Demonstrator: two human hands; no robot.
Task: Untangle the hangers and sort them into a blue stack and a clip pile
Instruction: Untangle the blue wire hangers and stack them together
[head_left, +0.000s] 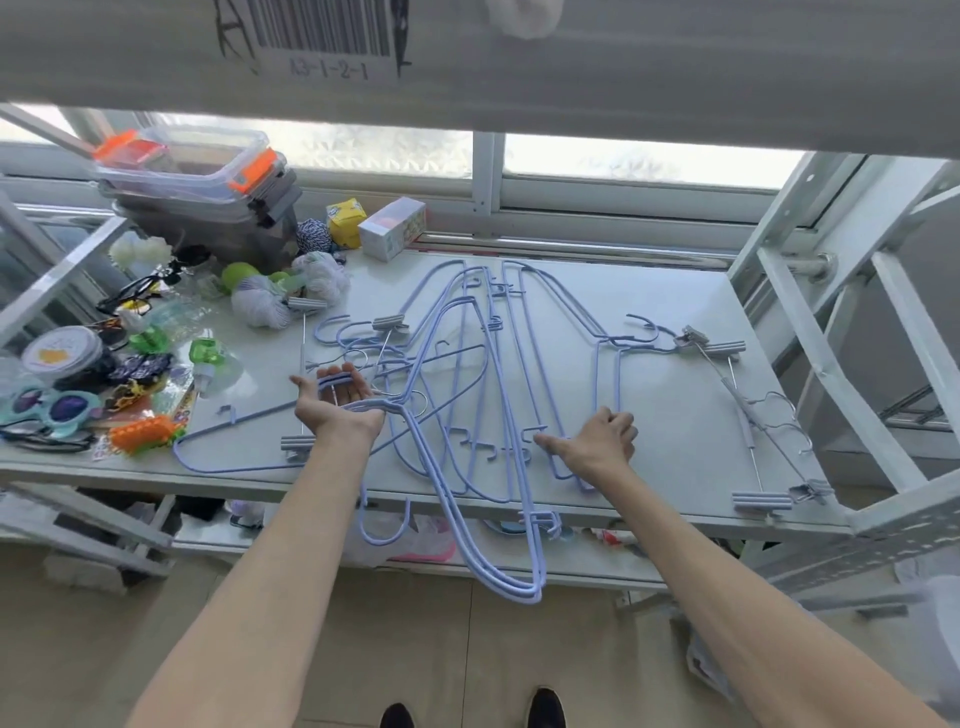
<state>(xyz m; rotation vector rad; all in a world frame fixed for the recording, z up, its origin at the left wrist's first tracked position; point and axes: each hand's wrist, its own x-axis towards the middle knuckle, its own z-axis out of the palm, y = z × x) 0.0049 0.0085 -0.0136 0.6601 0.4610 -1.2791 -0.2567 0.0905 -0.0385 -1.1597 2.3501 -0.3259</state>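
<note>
left hand: palm up, our fingers curl loosely under the hooks of the blue bundle
blue bundle: we hold it by the hooks; its other end hangs past the front edge of the table
right hand: knuckles up, thumb stretched out, fingers curled round a wire of the blue hangers
blue hangers: tangled flat at mid-table
clip hangers: we see several near the table's right edge
</note>
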